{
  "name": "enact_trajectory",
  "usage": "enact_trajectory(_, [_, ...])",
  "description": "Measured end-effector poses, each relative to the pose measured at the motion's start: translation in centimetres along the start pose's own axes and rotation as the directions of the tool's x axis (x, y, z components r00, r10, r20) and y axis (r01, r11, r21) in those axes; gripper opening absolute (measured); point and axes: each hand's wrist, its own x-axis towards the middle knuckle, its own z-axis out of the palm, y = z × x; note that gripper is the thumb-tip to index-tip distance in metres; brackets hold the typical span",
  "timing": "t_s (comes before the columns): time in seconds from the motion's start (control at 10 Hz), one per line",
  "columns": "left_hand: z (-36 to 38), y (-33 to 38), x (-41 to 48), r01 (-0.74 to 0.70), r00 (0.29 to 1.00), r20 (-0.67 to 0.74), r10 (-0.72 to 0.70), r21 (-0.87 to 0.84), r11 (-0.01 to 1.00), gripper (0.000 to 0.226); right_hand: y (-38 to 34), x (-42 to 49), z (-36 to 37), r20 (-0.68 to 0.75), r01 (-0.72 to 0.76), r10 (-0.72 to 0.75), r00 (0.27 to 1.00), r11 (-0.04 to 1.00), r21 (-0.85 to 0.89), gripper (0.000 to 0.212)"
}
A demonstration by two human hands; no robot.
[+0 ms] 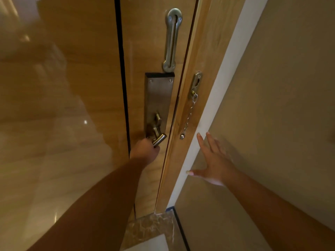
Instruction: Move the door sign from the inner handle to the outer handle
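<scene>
The left hand (145, 151) is curled tight around the brushed-metal lever handle (158, 139) on the inner face of the glossy wooden door (72, 105), I'd guess to pull the door open or draw it shut. The right hand (215, 162) lies spread flat, fingers apart and holding nothing, against the beige wall (272, 105) just beside the white door trim (213, 113), likely as a brace. No door sign shows on the handle or anywhere else, so I cannot tell where it is; the silver security chain (189, 117) dangles loose from the frame.
</scene>
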Motion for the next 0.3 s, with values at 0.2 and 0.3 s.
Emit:
enact_trajectory(0.2, [-5.2, 2.4, -1.4, -0.097, 0.995, 0.019, 0.1, 0.466, 0.88, 0.022, -1.2, -3.7, 0.4, -0.086, -0.011, 0.012, 0.996, 1.0, 0.021, 0.117])
enact_trajectory(0.3, [-7.0, 4.1, -3.2, -0.176, 0.983, 0.073, 0.167, 0.625, 0.761, 0.052, -1.7, -6.0, -0.4, -0.082, -0.027, 0.031, 0.996, 0.999, 0.042, 0.118])
